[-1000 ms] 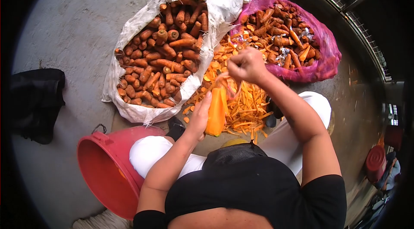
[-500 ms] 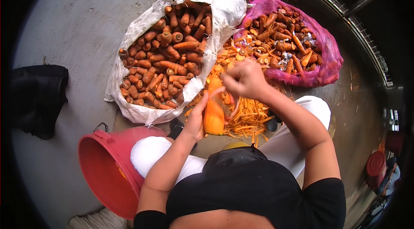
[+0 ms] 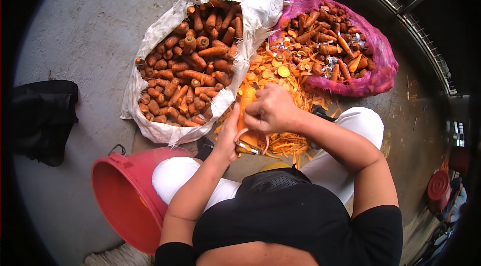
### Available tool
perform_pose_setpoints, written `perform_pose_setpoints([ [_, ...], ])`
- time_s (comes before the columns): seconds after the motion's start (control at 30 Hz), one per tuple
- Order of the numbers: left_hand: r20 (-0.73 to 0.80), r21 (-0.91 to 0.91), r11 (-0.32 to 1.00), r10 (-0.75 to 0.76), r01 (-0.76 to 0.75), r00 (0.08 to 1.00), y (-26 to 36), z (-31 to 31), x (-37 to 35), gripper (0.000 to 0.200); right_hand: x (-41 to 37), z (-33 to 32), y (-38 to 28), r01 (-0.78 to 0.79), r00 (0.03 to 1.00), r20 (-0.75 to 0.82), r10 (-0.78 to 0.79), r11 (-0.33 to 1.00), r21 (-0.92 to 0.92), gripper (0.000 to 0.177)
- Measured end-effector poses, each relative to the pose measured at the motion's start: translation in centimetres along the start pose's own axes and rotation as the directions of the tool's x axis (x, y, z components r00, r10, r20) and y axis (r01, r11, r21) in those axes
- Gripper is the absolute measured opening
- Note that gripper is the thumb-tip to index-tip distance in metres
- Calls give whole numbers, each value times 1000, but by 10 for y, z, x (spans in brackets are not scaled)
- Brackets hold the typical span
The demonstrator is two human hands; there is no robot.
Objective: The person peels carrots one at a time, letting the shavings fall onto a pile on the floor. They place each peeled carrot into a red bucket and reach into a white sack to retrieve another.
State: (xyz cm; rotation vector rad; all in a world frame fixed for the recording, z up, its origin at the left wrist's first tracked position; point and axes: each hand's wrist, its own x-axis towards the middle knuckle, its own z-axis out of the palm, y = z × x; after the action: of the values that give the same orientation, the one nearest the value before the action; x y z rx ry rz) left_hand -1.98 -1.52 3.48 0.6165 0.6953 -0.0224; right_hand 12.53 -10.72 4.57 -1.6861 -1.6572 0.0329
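Observation:
My left hand is closed along the left side of a thick peeled carrot, bright orange and roughly upright in the view. Over it, my right hand is curled in a fist around a peeler with pink arms. The peeler's blade end lies across the carrot's end nearest my body. The fist hides the carrot's middle and most of the handle. Beneath both hands is a heap of orange peelings and cut slices.
Unpeeled carrots fill a white sack ahead. Beside it, a pink mesh sack holds carrot ends and scraps. A red bucket lies tipped at my left, near a black cloth. Another red container is far right.
My right fist and the peeler have come down along the carrot toward my body, the blade now at its near end. My left hand keeps its hold on the carrot.

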Motion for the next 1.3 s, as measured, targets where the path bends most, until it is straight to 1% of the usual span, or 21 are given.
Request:
perform_pose_setpoints([
  [0.17,14,56,998,-32,31,999,0,-1,-2,52,4,2,7,-44,999,-2,44,999,19,22],
  [0.23,27,119,992,-45,41,999,0,-1,-6,53,7,-3,29,-234,972,-16,234,972,19,19],
  [0.27,52,161,986,-55,46,997,-2,-1,-12,54,10,-10,45,-326,945,-24,326,945,20,20],
  [0.33,117,202,978,-69,45,991,-4,3,-22,54,17,-38,89,-562,811,60,582,804,-194,23],
  [0.4,192,202,979,-76,36,979,3,4,-29,54,-6,-32,134,-679,711,-119,693,631,-375,31],
  [0.5,260,114,993,-62,33,964,13,-4,-26,51,-16,-18,141,-756,622,-133,772,547,-359,33],
  [0.53,274,74,997,-53,34,960,14,-6,-24,50,-8,-20,128,-755,613,-74,786,556,-347,33],
  [0.57,280,62,998,-43,26,959,15,-8,-20,51,0,-21,120,-789,594,0,805,583,-193,33],
  [0.6,269,40,999,-27,17,963,15,-8,-18,51,8,-22,111,-812,579,75,812,582,-37,32],
  [0.67,251,-6,1000,4,-2,968,13,-6,-13,51,16,-19,82,-658,737,-6,676,720,221,34],
  [0.77,230,2,1000,3,-4,973,10,-17,-2,50,18,-12,31,-367,924,-37,382,908,204,25],
  [0.8,165,-14,1000,-13,16,986,9,-15,0,49,15,-6,21,-158,980,-112,164,986,61,26],
  [0.87,36,-53,997,-57,58,998,6,-10,6,49,9,0,1,-62,991,-117,66,998,33,27],
  [0.9,64,-33,997,-62,65,996,7,-10,7,49,6,0,-1,-50,992,-110,53,998,29,27],
  [1.0,-20,-69,994,-88,87,996,7,2,3,49,3,-1,-1,-20,995,-96,20,1000,0,27],
  [1.03,42,-1,998,-65,66,997,2,-6,6,49,3,0,2,-22,995,-95,21,1000,-12,26],
  [1.07,19,50,996,-76,75,997,1,-7,4,49,2,-1,6,-25,995,-94,22,999,-25,25],
  [1.13,-27,154,983,-95,98,995,3,-5,-3,49,7,-14,22,-133,982,-137,128,991,-27,23],
  [1.17,105,102,994,-55,44,993,2,-5,-8,52,8,-16,37,-164,979,-125,159,986,-32,22],
  [1.23,66,111,990,-95,87,993,1,-3,-9,52,7,-20,52,-203,978,-66,198,976,-84,22],
  [1.3,64,141,984,-119,109,991,2,-1,-13,52,5,-22,66,-434,900,-14,435,900,29,24],
])
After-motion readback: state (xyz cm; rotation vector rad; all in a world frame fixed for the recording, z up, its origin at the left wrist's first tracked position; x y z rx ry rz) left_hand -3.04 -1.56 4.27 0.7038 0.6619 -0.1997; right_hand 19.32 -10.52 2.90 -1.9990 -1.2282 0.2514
